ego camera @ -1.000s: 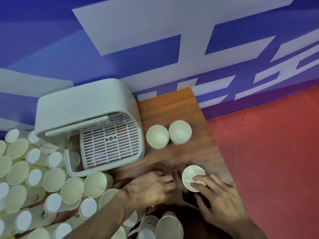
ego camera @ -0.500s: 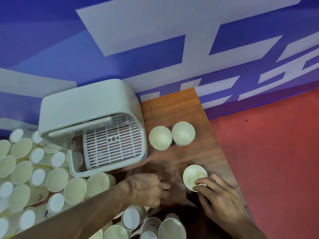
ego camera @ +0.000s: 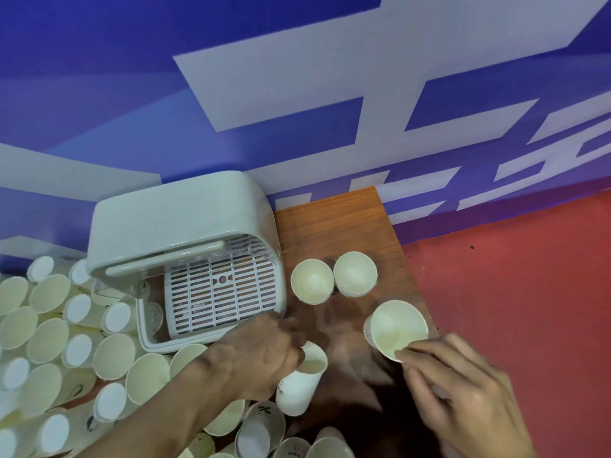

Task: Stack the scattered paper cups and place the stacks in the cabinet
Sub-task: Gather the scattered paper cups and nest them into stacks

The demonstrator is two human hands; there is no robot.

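The person's left hand [ego camera: 261, 355] curls its fingers [ego camera: 287, 335] round the upper part of a white paper cup with dark print [ego camera: 299, 388]. This cup leans on the brown wooden tabletop [ego camera: 347, 226], just in front of the pale grey plastic cabinet with a rounded top [ego camera: 178, 219]. The right hand [ego camera: 463, 391] pinches the near rim of a second white paper cup [ego camera: 396, 327] between its thumb and fingers [ego camera: 426, 353]. That cup is tilted with its mouth towards the camera, at the right side of the tabletop, well apart from the left hand's cup. Two upright white paper cups [ego camera: 312, 280] stand side by side, touching, just right of the cabinet. The cabinet's front is open and shows a slatted white tray [ego camera: 221, 292]. A heap of scattered white paper cups [ego camera: 49, 342] lies to the left of and in front of the cabinet, most of them on their sides. A blue and white wall [ego camera: 231, 77] rises behind, and a red floor [ego camera: 512, 276] lies to the right.
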